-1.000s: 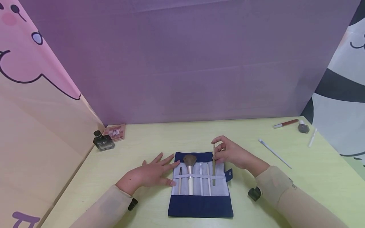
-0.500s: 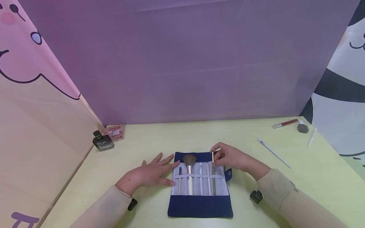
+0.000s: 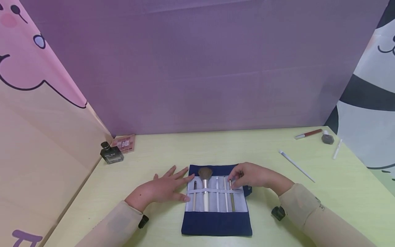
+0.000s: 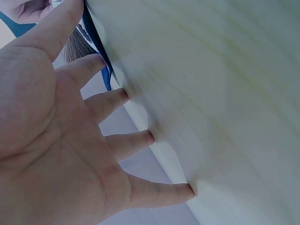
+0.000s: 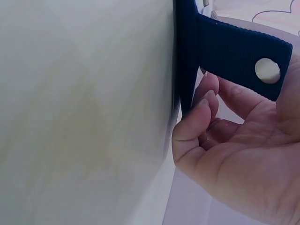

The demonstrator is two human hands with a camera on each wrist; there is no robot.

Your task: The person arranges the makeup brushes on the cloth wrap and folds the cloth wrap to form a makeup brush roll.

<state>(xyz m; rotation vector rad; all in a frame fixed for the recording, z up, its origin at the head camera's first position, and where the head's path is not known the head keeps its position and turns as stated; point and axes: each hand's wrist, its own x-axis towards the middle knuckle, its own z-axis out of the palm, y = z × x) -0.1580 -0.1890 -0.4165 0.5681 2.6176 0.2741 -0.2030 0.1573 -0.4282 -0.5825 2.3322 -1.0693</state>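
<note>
A navy makeup brush roll (image 3: pixel 217 223) lies unrolled on the table, its pale inside holding several brushes under an elastic band. Among them are a large fluffy powder brush (image 3: pixel 205 187) and a thin gold makeup brush (image 3: pixel 232 202), the rightmost. My right hand (image 3: pixel 251 176) pinches the gold brush near its upper end; in the right wrist view the hand (image 5: pixel 234 140) has curled fingers beside the roll's snap tab (image 5: pixel 243 56), and the brush is hidden. With fingers spread, my left hand (image 3: pixel 165 188) rests at the roll's left edge, holding nothing.
At the back left stand a dark perfume bottle (image 3: pixel 112 154) and a pink palette (image 3: pixel 124 143). On the right lie a white-handled brush (image 3: pixel 297 166), a red-brown brush (image 3: pixel 308 133), a small dark bottle (image 3: pixel 327 138) and a short white stick (image 3: pixel 337 149).
My right hand has moved down toward the elastic band, and the gold brush has slid down with it until its lower end meets the navy pocket. The left hand has stayed put.
</note>
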